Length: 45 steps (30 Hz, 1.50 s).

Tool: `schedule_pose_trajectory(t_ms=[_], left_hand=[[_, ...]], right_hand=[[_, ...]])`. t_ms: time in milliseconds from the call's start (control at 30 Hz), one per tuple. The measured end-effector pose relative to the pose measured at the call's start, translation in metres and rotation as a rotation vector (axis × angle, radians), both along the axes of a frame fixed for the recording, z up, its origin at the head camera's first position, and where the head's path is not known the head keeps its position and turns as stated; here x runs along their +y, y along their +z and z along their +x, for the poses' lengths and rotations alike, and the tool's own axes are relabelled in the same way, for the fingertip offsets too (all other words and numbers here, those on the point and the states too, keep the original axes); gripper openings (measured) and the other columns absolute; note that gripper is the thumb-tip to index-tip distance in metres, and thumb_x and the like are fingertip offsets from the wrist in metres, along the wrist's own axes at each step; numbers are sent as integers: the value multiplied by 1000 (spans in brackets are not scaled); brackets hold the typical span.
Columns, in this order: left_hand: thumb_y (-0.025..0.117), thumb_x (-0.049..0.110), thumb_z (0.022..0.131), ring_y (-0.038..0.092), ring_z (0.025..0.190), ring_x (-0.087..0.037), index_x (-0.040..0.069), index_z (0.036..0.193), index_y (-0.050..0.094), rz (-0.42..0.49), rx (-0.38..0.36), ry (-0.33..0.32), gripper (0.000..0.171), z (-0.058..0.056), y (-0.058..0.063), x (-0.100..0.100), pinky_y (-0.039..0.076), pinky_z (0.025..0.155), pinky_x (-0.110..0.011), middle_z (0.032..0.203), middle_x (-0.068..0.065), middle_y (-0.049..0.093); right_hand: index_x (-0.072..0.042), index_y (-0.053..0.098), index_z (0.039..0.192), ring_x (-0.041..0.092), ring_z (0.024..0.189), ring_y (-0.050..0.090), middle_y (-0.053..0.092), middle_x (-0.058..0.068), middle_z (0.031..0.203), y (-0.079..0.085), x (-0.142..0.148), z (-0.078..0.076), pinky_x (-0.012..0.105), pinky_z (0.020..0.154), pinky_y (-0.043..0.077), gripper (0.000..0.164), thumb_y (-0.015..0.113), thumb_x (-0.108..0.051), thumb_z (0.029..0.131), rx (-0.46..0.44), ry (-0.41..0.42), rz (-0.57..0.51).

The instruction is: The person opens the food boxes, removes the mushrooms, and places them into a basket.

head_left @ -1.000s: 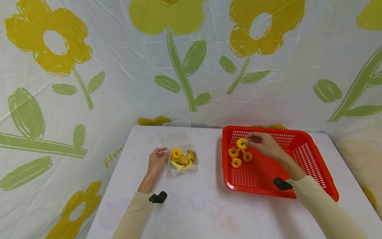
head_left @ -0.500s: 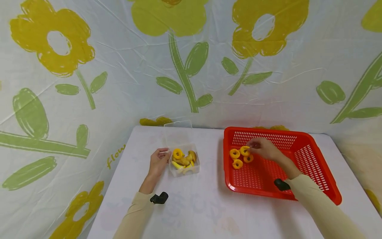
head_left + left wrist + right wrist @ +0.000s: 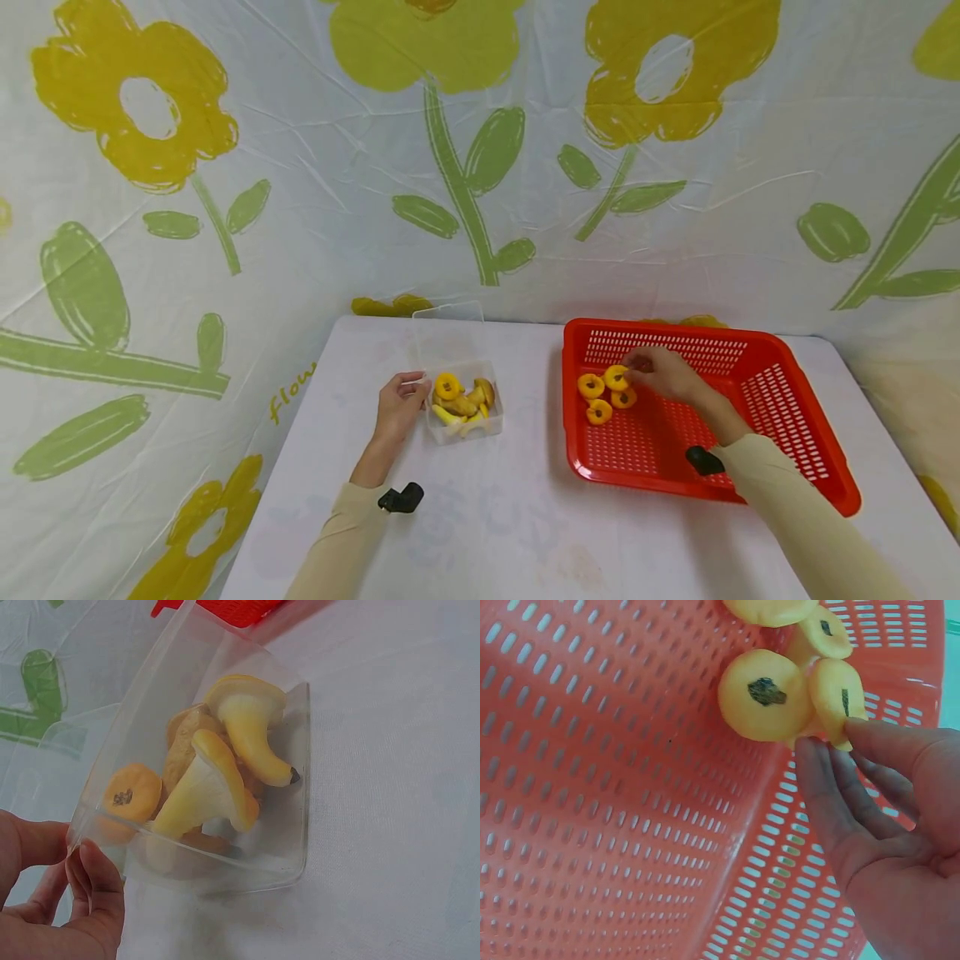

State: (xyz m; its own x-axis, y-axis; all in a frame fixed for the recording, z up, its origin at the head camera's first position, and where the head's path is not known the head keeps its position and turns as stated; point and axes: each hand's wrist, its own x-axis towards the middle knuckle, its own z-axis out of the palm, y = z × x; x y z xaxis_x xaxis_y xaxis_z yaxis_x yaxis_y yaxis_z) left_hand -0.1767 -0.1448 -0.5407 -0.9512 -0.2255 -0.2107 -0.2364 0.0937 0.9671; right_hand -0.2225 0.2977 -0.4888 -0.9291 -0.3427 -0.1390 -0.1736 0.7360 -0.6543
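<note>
My left hand (image 3: 400, 410) pinches the near-left rim of a clear plastic box (image 3: 225, 881) between thumb and fingers. Inside the box lie several yellow and brown toy mushrooms (image 3: 247, 720), one showing a round orange cap (image 3: 131, 796) with a dark mark. Over on the right, my right hand (image 3: 663, 372) reaches into a red perforated basket (image 3: 637, 482). Its thumb and fingertips pinch the edge of a yellow mushroom (image 3: 832, 694), low beside other mushrooms (image 3: 765, 696) with dark-marked caps. The stem of the held mushroom is mostly hidden.
The box's clear lid (image 3: 450, 333) stands open at its back. Box and basket sit apart on a white-covered table (image 3: 510, 533). A flower-printed cloth (image 3: 315, 208) hangs close behind and to the left.
My right hand has lowered the mushroom in the basket, beside the others, and now barely moves. The left hand stays at the box rim. The head view has shifted slightly.
</note>
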Motion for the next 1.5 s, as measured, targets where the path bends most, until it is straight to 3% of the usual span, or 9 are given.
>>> schedule_pose_trajectory(t_ms=[233, 533, 767, 867, 1500], left_hand=[[70, 16, 99, 55, 69, -12, -3, 128, 63, -6, -6, -7, 35, 2, 0, 1, 55, 69, -24, 100, -14, 65], [70, 13, 99, 55, 69, -14, -2, 124, 64, -7, 18, 1, 31, 1, 1, 0, 55, 68, -25, 96, -13, 66], [69, 14, 99, 55, 69, -13, -1, 125, 64, -15, 20, 5, 30, 0, 3, -2, 53, 64, -20, 96, -11, 65], [69, 12, 99, 55, 69, -13, -2, 124, 64, -11, 29, 13, 30, 0, 2, -3, 53, 63, -19, 95, -13, 65], [69, 10, 99, 54, 68, -13, -3, 125, 64, 19, 17, 2, 30, 2, 2, -1, 51, 62, -17, 98, -15, 65]], right_hand=[[9, 64, 118, 36, 100, 63, 68, 22, 110, 4, -3, 4, 52, 88, 57, 24, 64, -8, 101, -2, -21, -1], [7, 64, 122, 38, 107, 64, 68, 20, 114, 19, -17, 6, 53, 93, 56, 27, 65, -11, 102, 86, -34, -48], [4, 65, 119, 32, 104, 62, 68, 17, 111, 36, -41, 5, 25, 86, 55, 23, 65, -12, 102, 107, 13, -133], [2, 65, 118, 32, 105, 62, 68, 18, 112, 40, -54, 3, 19, 84, 53, 21, 65, -11, 102, 88, 30, -165], [0, 67, 116, 33, 102, 66, 69, 15, 112, 43, -137, 2, 37, 86, 59, 19, 65, -11, 101, 49, 79, -272]])
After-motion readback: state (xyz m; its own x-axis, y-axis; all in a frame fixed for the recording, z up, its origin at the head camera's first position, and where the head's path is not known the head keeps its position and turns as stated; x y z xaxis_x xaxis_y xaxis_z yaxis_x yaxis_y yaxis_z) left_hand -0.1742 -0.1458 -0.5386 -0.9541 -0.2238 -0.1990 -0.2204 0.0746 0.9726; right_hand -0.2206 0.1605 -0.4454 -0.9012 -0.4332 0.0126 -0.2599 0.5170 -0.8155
